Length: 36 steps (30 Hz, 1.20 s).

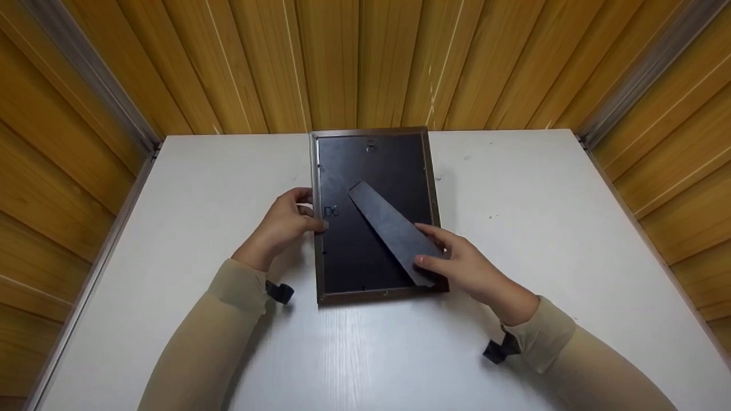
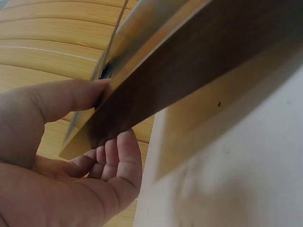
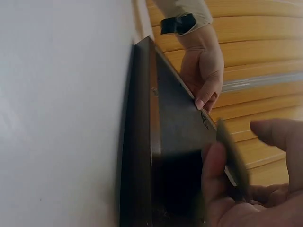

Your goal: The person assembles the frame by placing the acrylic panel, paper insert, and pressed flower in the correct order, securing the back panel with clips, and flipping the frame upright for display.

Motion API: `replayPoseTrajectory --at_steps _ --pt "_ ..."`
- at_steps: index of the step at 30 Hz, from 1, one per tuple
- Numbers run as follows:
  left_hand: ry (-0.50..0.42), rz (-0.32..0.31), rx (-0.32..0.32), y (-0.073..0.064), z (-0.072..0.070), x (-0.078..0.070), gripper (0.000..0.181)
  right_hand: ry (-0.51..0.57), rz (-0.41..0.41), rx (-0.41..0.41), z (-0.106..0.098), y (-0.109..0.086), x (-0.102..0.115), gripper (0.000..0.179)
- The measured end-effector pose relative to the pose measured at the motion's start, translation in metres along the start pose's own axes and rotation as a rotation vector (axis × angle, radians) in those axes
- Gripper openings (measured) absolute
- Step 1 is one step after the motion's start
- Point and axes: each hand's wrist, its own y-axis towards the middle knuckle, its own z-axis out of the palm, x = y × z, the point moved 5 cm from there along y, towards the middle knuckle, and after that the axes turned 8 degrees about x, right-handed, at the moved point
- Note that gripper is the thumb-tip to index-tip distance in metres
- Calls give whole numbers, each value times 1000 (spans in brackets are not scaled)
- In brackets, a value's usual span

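A dark brown picture frame (image 1: 374,297) lies back side up in the head view, its black backing (image 1: 371,160) showing. My left hand (image 1: 288,220) grips the frame's left edge, thumb on the back and fingers curled beneath, as the left wrist view shows. A black easel stand leg (image 1: 388,222) slants across the backing, its lower end raised off it. My right hand (image 1: 465,262) holds that end. One finger reaches under the leg in the right wrist view, with the thumb (image 3: 270,131) on the other side. The frame's front is hidden.
Beneath the frame is a white table (image 1: 217,165). Wood-patterned panels (image 1: 337,63) stand behind it and at both sides. A black strap device (image 1: 280,292) sits on the left wrist, another strap device (image 1: 499,348) on the right.
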Motion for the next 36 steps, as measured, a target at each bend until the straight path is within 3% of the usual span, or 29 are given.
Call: replayPoseTrajectory --at_steps 6,11,15,20,29,36 --pt "87 -9 1 4 -5 -10 84 148 85 -7 -9 5 -7 54" --pt "165 -30 8 7 -12 -17 85 145 66 -33 -10 10 -7 44" --pt "194 -6 -10 9 -19 -26 85 158 12 -47 -9 13 -1 42" --pt "187 70 -60 8 -26 -36 84 190 -78 -61 -8 14 9 39" --pt "205 200 -142 5 -32 -50 83 298 -252 2 -6 9 23 29" --pt "227 306 -216 4 -34 -59 83 312 -337 4 -8 8 28 30"
